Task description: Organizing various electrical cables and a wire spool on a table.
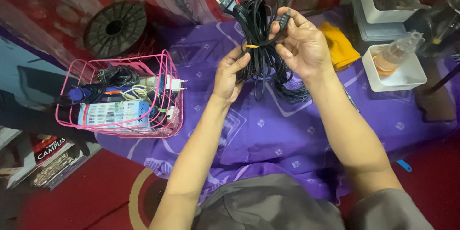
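1. A bundle of black cable (261, 43) is held up above a purple cloth (268, 129), between both hands. A thin orange tie (252, 46) wraps the bundle near its middle.
2. A two-pin plug (225, 1) sticks out at the upper left of the bundle; loose loops hang below and rest on the cloth.
3. The right hand (302, 45) is clenched around the upper part of the bundle, with a small black connector end (284, 18) pinched at its fingertips.
4. The left hand (230, 74) grasps the bundle from the left side, thumb close to the orange tie.
5. A pink wire basket (120, 93) stands well to the left on the cloth edge, filled with cables, chargers and a white adapter.
6. A dark round spool (115, 28) lies behind the basket.
7. A yellow cloth (341, 45) lies just right of the right hand.
8. Further right, a white tray (407, 74) holds a clear plastic bottle (397, 50).
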